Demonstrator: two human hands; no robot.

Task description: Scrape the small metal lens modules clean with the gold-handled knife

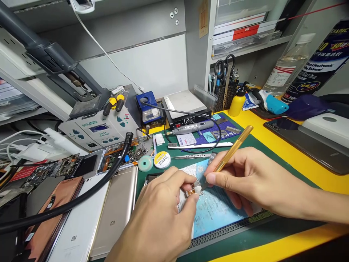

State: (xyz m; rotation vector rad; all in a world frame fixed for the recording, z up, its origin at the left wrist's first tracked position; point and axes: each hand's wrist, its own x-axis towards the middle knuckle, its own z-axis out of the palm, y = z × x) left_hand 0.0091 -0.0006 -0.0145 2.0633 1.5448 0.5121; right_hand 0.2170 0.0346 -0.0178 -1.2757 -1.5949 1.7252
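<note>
My left hand (163, 211) pinches a small electronic part with an orange flex cable (190, 193) between thumb and fingers. A whitish patch shows on the part's top. My right hand (253, 178) is closed like a pen grip round a gold-handled craft knife (235, 146), its handle slanting up to the right. The knife's tip points down at the right side of the part; whether it touches cannot be made out. Beneath both hands lies a blue printed sheet (215, 214), flecked with small marks, on a green mat (272, 160).
Several phones, such as a gold one (116, 214), lie at the left under a black hose (89, 185). Behind the hands are tweezers (191, 157), a white brush (199, 145), a round tin (162, 160) and a heating plate (185, 103). A yellow bottle (237, 102) stands back right.
</note>
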